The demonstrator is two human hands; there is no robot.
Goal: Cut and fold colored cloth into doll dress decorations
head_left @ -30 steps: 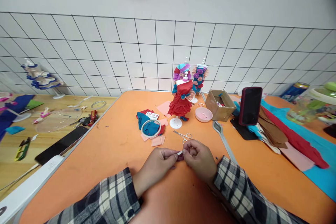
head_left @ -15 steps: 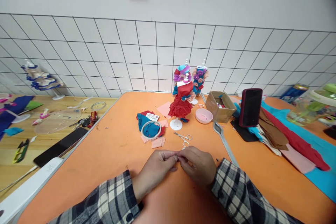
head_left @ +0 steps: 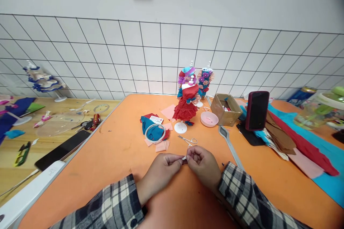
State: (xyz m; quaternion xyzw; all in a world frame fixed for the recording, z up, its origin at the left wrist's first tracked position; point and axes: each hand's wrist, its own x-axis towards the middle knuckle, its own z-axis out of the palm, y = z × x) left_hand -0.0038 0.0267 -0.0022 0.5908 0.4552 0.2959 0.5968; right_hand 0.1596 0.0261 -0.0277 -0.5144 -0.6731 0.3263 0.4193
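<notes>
My left hand (head_left: 161, 170) and my right hand (head_left: 202, 164) meet low over the orange table (head_left: 113, 157), fingertips pinched together on one small white piece (head_left: 184, 157) with a dark red bit under it. Both wrists wear plaid sleeves. Small scissors (head_left: 188, 140) lie just beyond my fingers. Further back lie pink paper scraps (head_left: 162, 145), a roll of tape (head_left: 154, 131) on blue and red cloth, and a red paper dress on a white stand (head_left: 186, 107).
Two more dressed stands (head_left: 204, 80) stand by the wire grid. A pink dish (head_left: 209, 118), a cardboard box (head_left: 225, 109) and a propped phone (head_left: 257, 110) sit to the right, with brown, red and blue sheets (head_left: 301, 143). A wooden table (head_left: 40, 128) with clutter lies left.
My hands stay joined on the small piece; the fingers have shifted a little, and the white bit shows again between the fingertips. The view has tilted slightly.
</notes>
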